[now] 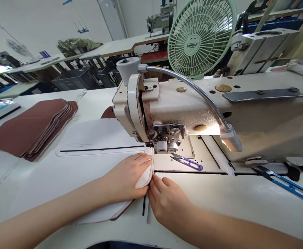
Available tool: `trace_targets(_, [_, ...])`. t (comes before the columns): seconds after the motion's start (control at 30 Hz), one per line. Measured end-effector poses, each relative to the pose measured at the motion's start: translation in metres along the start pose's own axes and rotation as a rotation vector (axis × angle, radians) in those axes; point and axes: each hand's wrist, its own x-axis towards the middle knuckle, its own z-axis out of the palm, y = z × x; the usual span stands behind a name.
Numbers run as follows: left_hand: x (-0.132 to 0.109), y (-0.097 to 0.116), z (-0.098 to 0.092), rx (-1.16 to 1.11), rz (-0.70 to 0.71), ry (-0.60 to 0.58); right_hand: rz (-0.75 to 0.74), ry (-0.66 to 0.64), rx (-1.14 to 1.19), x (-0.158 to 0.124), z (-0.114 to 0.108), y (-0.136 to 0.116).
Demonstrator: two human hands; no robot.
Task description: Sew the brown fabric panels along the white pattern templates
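Observation:
A white panel (89, 169) with a brown underside lies on the sewing machine's table, its right edge running up to the presser foot area. My left hand (129, 173) rests flat on this panel, thumb apart from the fingers near its rounded corner. Close beside it, my right hand (167, 200) pinches the panel's edge at that corner; the fingertips partly hide what they grip. A narrow black strip (144, 205) hangs below the hands. Above them stands the sewing machine head (164, 136); its needle is hard to make out.
Purple thread snips (187, 162) lie by the machine bed. Blue-handled snips (288, 185) lie at the right. A stack of brown panels (29, 126) sits on the left. A bendy lamp (230, 138) lights the bed, and a green fan (202, 38) stands behind.

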Motion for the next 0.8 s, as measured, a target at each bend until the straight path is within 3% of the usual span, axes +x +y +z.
trace_targets(0.2, [0.009, -0.003, -0.001, -0.011, -0.034, -0.01, -0.015, 0.034, -0.061, 0.002, 0.008, 0.013])
trace_targets(0.4, [0.013, 0.0, -0.016, 0.016, -0.025, -0.136, 0.063, 0.111, -0.088, 0.005, 0.015, 0.02])
trace_targets(0.57, [0.021, 0.001, -0.028, -0.027, -0.122, -0.212, 0.069, 0.017, -0.096, 0.011, 0.009, 0.026])
trace_targets(0.8, [0.033, -0.004, -0.021, 0.066, -0.102, -0.15, 0.105, 0.001, -0.161, 0.019, 0.016, 0.036])
